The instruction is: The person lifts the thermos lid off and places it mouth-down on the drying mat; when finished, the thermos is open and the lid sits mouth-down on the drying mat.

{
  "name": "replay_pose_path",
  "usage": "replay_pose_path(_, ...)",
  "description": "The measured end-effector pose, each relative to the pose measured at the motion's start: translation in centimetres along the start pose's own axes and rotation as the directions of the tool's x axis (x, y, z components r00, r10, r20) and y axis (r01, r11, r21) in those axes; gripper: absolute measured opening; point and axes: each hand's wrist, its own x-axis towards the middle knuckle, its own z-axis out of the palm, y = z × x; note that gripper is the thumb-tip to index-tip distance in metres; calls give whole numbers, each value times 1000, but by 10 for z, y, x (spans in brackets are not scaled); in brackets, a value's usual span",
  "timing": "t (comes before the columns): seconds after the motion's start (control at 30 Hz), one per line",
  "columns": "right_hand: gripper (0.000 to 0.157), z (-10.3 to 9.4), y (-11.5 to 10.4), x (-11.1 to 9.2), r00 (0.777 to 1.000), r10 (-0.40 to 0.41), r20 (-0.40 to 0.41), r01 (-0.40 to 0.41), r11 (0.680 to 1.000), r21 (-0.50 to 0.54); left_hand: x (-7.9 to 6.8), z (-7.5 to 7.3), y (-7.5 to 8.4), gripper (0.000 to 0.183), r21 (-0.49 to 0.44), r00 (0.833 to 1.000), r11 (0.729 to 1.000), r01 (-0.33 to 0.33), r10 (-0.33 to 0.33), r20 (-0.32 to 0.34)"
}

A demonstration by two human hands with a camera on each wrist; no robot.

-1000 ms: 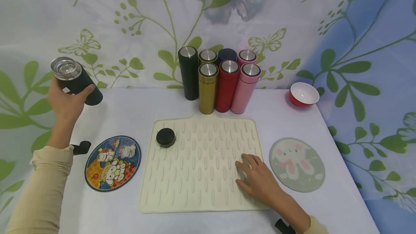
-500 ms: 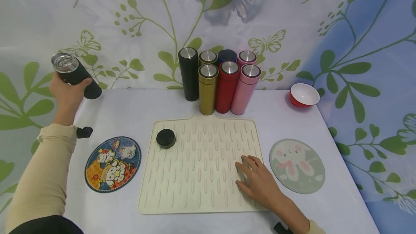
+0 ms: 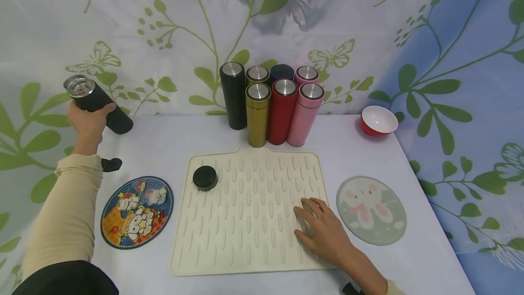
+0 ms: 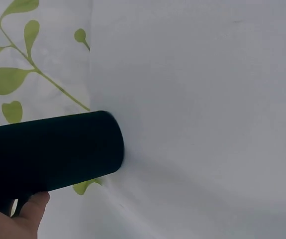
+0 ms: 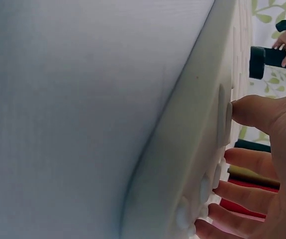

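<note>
My left hand [image 3: 88, 121] grips a black thermos bottle [image 3: 109, 116] at the back left. The bottle tilts, its lidless steel mouth [image 3: 79, 86] up and left and its base down and right. In the left wrist view, the bottle's smooth dark body [image 4: 78, 149] shows, with the thumb [image 4: 35, 208] along its side. On the cream ridged mat [image 3: 245, 265] sits a round black lid [image 3: 205, 178], near the upper left corner. My right hand [image 3: 321, 231] rests on the mat's right side, fingers spread. In the right wrist view its fingertips [image 5: 237, 110] touch the mat's ridges, holding nothing.
Several capped bottles stand behind the mat: black [image 3: 234, 97], gold [image 3: 258, 117], red [image 3: 281, 115], pink [image 3: 304, 117], with others behind. A red bowl [image 3: 378, 122] stands at the back right. Round cartoon placemat [image 3: 137, 213] left, green bunny placemat [image 3: 371, 211] right.
My left forearm has swung slightly right, with the bottle still gripped and tilted. A black shape has come into view at the lower left. The head view has shifted slightly; my right hand stays put.
</note>
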Motion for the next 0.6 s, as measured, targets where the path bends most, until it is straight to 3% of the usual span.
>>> replay_pose_path(0.27, 51, 1, -2, -2, 1000, 0, -27, 0, 1000, 0, 0, 4, 3, 93, 78, 998, 996, -49, 46, 52)
replay_pose_path(0.43, 51, 2, -1, -2, 1000, -1, -31, 2, 1000, 11, 3, 4, 0, 94, 69, 997, 996, -58, 55, 46)
replay_pose_path(0.6, 51, 3, -2, -1, 999, 3, -35, -2, 1000, 6, -1, 8, -5, 99, 128, 995, 989, -79, 70, 75)
